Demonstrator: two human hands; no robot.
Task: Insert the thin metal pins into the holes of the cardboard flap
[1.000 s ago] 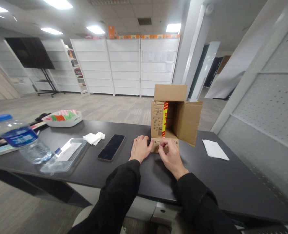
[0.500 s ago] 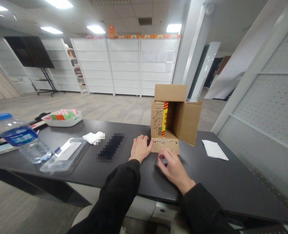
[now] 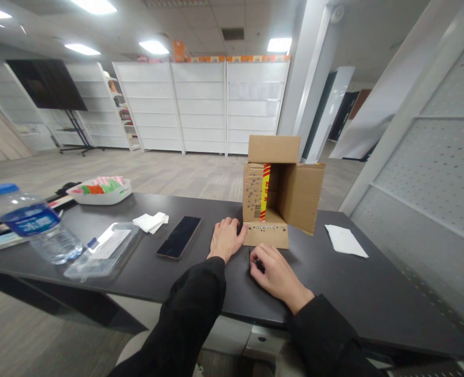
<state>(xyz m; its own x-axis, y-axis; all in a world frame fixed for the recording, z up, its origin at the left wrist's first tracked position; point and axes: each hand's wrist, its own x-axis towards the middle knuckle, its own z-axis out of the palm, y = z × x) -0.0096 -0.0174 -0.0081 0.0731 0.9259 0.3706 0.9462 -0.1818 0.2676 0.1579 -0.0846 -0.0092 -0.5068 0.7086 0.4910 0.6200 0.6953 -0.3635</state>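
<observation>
A cardboard box (image 3: 286,183) stands on the dark table with its front toward me and its flaps spread. Small silvery metal pieces, perhaps screws, dot its left flap (image 3: 254,191) and form a row along the lower front flap (image 3: 266,238). My left hand (image 3: 227,238) lies on the table left of that lower flap, its thumb apart from the fingers and at the flap's edge. Just in front of the flap, my right hand (image 3: 277,269) is closed in a pinch. A thin dark sliver shows at its fingertips, too small to name.
Left of my hands are a phone (image 3: 179,237), folded tissues (image 3: 151,222), a clear plastic case (image 3: 104,248), a water bottle (image 3: 35,225) and a white basket (image 3: 108,197) of colourful packets. A white paper (image 3: 345,241) lies at right, near a perforated panel (image 3: 448,152).
My right hand has shifted slightly and turned a little, so the dark sliver at its fingertips shows more. My left hand and the box have stayed in place.
</observation>
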